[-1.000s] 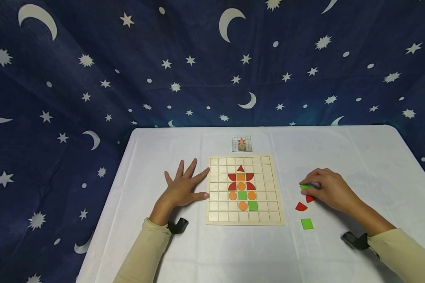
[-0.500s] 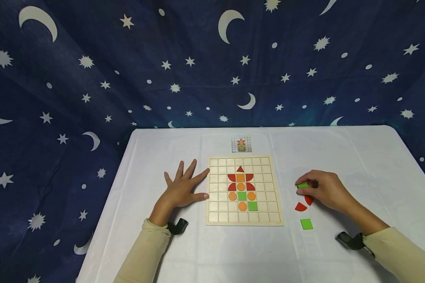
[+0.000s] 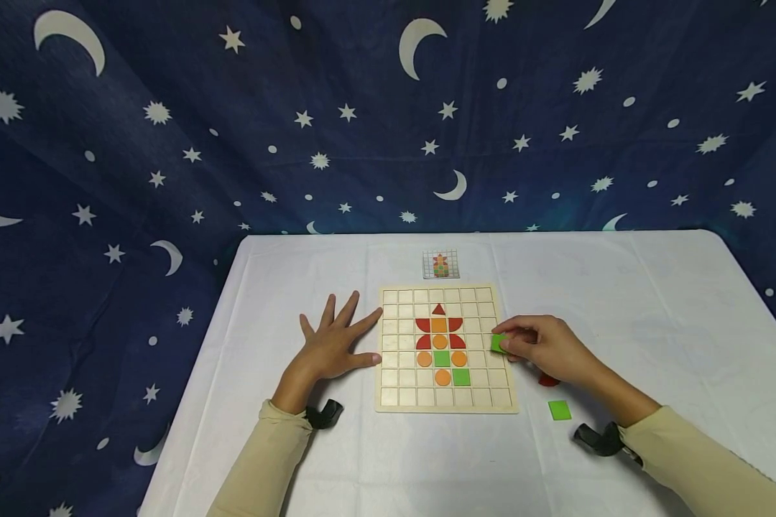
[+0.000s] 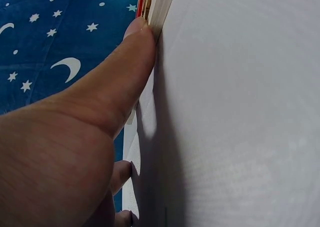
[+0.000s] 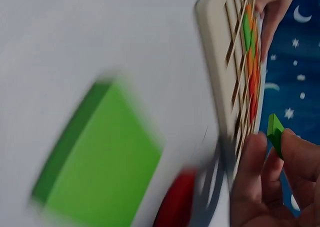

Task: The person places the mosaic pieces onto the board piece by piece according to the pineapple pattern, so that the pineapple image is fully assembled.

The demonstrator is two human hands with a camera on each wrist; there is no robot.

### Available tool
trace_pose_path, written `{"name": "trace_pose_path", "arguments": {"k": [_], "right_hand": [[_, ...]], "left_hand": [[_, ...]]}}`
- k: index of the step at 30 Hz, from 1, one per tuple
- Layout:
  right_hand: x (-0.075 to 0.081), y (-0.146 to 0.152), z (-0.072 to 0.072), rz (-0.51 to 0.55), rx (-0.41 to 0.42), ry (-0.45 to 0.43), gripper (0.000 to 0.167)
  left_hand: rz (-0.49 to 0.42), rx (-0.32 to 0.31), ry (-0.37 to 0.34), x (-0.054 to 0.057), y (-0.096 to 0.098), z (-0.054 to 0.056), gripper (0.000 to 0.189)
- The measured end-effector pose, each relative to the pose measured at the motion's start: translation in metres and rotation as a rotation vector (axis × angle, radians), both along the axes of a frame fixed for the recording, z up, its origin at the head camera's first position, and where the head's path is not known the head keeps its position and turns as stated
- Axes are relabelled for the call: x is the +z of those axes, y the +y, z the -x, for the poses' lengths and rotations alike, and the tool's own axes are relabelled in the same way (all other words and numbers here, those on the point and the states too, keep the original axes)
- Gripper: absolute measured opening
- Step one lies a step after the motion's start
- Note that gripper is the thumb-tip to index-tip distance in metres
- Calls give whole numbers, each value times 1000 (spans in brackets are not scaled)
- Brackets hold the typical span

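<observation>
A wooden grid board [image 3: 397,395] lies mid-table, holding a figure of red, orange and green tiles. My left hand [image 3: 332,346] rests spread on the cloth, thumb and index tips touching the board's left edge; the thumb [image 4: 115,82] against that edge shows in the left wrist view. Over the board's right edge, my right hand [image 3: 552,348] pinches a green square tile [image 3: 499,343] between thumb and fingers, also seen in the right wrist view [image 5: 274,132]. Below that hand lies a red quarter-circle tile [image 3: 548,380], partly covered. Another green square tile [image 3: 559,410] lies nearer me.
Behind the board lies a small pattern card [image 3: 440,264] with a similar figure on a grid. White cloth [image 3: 453,459] covers the table. A dark blue curtain [image 3: 375,108] with moons and stars hangs behind the table and at its left.
My right hand has lifted the green square tile from the loose pieces and carried it left to the board's right edge. My left hand has stayed in place.
</observation>
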State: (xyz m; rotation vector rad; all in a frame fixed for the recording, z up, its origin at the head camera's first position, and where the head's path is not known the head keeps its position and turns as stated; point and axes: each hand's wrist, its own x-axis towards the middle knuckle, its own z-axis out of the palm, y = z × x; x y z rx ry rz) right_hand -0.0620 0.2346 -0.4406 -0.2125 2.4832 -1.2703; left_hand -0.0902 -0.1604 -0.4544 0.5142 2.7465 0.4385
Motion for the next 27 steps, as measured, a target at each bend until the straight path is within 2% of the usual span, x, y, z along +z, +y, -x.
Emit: {"name": "trace_pose_path", "arguments": {"k": [5,8,18,27], "right_hand": [[-2,-24,-1,68,-12,-55,23],[-5,-37,-3,98,-2,-56,19],[-10,-66,-12,102,84,2,15],[-7,-89,-13,143,97,61,9]], "left_hand": [[0,-1,-9,0,0,0,86],[7,0,-18,-1,0,0,86],[10,0,-14,0,0,0,86],[12,-2,-13,-3,-1,1,88]]}}
